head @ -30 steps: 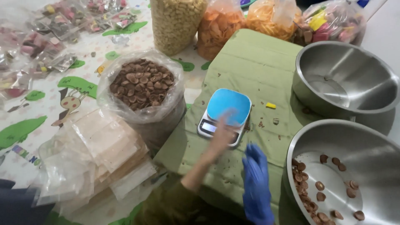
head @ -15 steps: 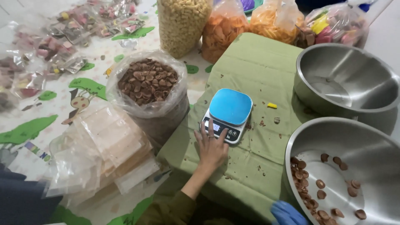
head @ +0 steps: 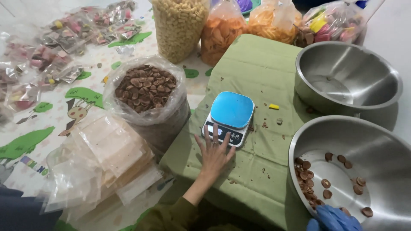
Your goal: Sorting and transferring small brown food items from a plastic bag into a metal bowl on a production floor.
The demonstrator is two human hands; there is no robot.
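A small digital kitchen scale (head: 232, 110) with a blue top sits on a green cloth (head: 252, 64). My bare left hand (head: 214, 156) lies flat on the cloth with its fingers spread, and the fingertips touch the scale's front panel. My right hand (head: 332, 218), in a blue glove, is at the bottom edge, against the near rim of a steel bowl (head: 372, 145). Most of that hand is cut off. The bowl holds several round brown snacks (head: 306, 179).
A second, bare steel bowl (head: 342, 64) stands behind the first. Left of the scale is an open bag of brown snacks (head: 145, 87), with a stack of clear pouches (head: 102, 158) in front of it. Bags of yellow (head: 177, 25) and orange snacks (head: 222, 30) line the back.
My left hand has slid back from the scale's top to its front edge. My gloved right hand has dropped from beside the scale to the bottom right, by the near bowl.
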